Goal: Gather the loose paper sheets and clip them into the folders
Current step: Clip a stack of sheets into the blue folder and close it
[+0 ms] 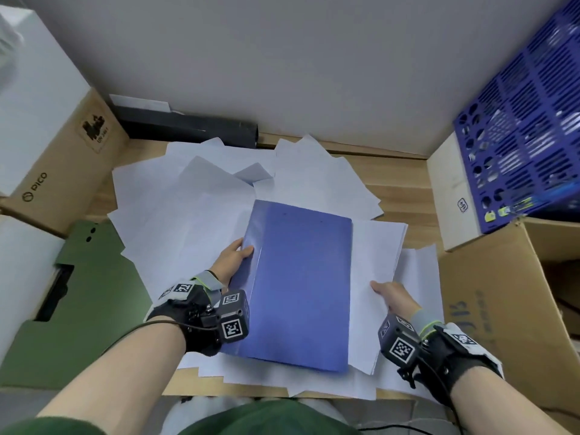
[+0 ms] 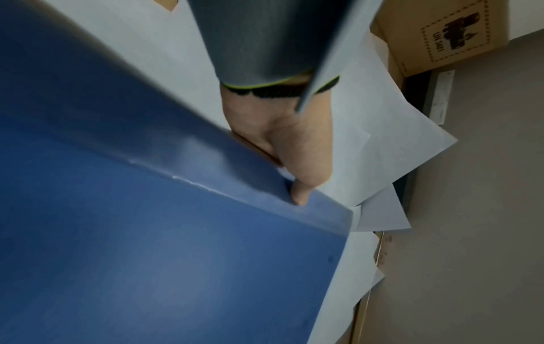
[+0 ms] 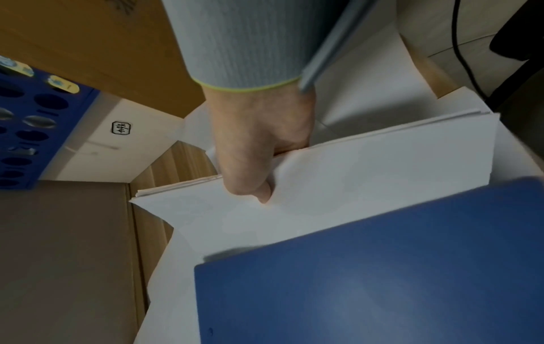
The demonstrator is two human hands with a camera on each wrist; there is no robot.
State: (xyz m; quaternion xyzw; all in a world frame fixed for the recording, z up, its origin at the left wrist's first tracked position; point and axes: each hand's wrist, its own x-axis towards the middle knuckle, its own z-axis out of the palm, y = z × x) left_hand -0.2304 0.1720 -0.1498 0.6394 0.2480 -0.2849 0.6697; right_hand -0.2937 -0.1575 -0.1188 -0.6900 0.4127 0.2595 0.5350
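On the wooden surface [image 1: 400, 196], smooth matte blue folder [image 1: 301, 287] pinched at its left edge by left hand [image 1: 230, 259]; thin white sheet stack [image 1: 375, 265] clasped by right hand [image 1: 394, 295].

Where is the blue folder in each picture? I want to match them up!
Head: the blue folder lies mid-picture on the loose white sheets.
Left wrist: it fills the lower left, thumb of the left hand on its edge.
Right wrist: lower right, beside the paper stack.
Shared landmark: the folder's own blue cover.
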